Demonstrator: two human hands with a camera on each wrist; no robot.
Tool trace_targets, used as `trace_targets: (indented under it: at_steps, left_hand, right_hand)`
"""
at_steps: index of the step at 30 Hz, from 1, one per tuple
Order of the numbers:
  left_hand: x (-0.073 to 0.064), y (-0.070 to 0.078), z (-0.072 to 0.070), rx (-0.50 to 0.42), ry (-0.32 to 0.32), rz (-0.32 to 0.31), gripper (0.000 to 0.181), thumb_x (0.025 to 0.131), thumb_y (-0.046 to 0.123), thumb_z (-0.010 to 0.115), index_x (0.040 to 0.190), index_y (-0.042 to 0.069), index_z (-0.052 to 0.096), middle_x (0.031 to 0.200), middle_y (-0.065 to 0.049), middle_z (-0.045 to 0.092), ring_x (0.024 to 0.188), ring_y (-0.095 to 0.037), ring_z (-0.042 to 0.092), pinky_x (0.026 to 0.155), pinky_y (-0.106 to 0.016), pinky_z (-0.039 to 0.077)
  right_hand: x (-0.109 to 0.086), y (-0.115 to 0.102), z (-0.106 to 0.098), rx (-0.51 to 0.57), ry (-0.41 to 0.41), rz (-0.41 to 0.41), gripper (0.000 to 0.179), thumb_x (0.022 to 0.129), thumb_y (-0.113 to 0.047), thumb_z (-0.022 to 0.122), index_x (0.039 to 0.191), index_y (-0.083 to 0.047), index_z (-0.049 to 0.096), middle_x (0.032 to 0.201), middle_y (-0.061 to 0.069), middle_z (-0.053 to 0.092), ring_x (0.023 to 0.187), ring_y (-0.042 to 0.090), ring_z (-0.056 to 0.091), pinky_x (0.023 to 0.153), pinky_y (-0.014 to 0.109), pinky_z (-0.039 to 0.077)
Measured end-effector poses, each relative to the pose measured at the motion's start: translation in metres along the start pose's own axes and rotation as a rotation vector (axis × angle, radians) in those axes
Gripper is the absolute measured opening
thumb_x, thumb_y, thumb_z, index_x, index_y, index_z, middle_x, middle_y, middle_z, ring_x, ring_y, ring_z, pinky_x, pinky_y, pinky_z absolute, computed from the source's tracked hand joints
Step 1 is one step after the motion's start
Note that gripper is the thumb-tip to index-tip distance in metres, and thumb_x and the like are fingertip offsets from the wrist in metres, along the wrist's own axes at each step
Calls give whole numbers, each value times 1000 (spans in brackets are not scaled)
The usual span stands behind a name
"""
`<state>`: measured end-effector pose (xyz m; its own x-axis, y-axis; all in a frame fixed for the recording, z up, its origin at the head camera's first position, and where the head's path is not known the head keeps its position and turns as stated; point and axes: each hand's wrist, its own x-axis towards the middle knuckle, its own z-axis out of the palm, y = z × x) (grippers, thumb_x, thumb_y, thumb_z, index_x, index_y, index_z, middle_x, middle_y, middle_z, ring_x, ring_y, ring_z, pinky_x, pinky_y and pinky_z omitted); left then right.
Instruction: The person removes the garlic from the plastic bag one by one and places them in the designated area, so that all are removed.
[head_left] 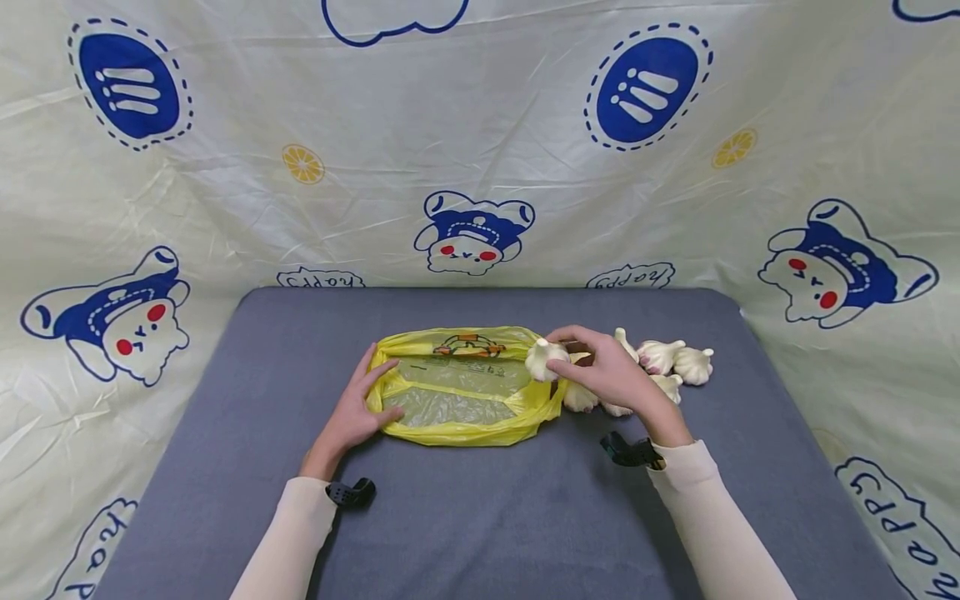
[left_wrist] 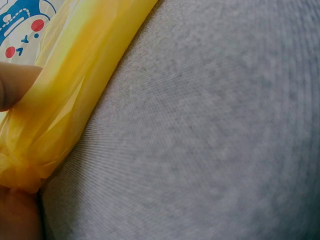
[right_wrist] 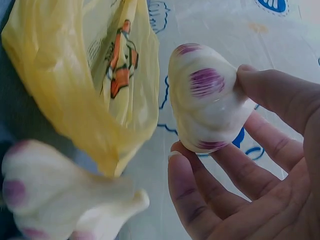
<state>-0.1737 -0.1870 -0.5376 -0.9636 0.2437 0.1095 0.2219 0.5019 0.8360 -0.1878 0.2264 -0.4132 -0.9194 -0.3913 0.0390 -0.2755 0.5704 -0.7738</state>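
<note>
A yellow plastic bag [head_left: 465, 429] lies on the table with its mouth spread wide. My left hand [head_left: 356, 408] holds its left side, thumb and fingers reaching over the rim; in the left wrist view the thumb [left_wrist: 17, 85] hooks over the yellow edge. Beside the bag's right rim, my right hand [head_left: 611, 371] pinches a garlic bulb [right_wrist: 207, 100] between thumb and fingertips, raised above the table. This bulb is white with purple patches. Under and beyond the right hand sit several more garlic bulbs [head_left: 693, 365], some partly hidden by it.
The grey cloth-covered table [head_left: 480, 525] ends at a back edge against a pale printed curtain [head_left: 480, 125]. Another garlic bulb [right_wrist: 45, 190] stands close to the bag's right end in the right wrist view.
</note>
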Motion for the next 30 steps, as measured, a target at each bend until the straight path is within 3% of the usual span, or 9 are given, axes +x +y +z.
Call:
trace_targets:
  at_steps: [11,18,25,28,30]
  left_hand:
    - [0,0,0,-1,-4,-8,77,83,23,83,152,10,50,174,-13,7,159,-42,9,121,-71,16]
    - [0,1,0,-6,-4,-7,77,84,22,83,152,11,50,174,-13,6,159,-42,8,122,-71,15]
    - [0,1,0,-6,-1,-8,77,84,23,83,152,10,51,174,-12,7,159,-42,8,122,-70,15]
    - [0,0,0,-1,0,-5,76,84,23,83,152,9,51,174,-13,7,159,-43,9,121,-71,15]
    - [0,-1,0,0,0,-4,76,84,23,83,152,10,51,174,-13,7,159,-43,9,121,-71,15]
  right_hand:
    - [-18,15,-21,-25,75,26,40,100,-30,70,134,-11,64,131,11,67,122,32,64,96,50,56]
    - [-33,17,-42,-68,136,62,42,100,-31,69,137,-11,62,135,14,66,124,35,63,90,31,57]
    - [-51,34,-60,-115,211,130,50,101,-38,66,141,-9,58,142,22,60,125,46,61,93,58,55]
    - [-60,40,-66,-128,242,152,50,101,-37,67,140,-9,59,141,22,60,121,45,63,89,37,59]
    - [-66,45,-70,-125,259,163,49,101,-36,68,140,-8,59,140,22,60,119,43,64,83,21,55]
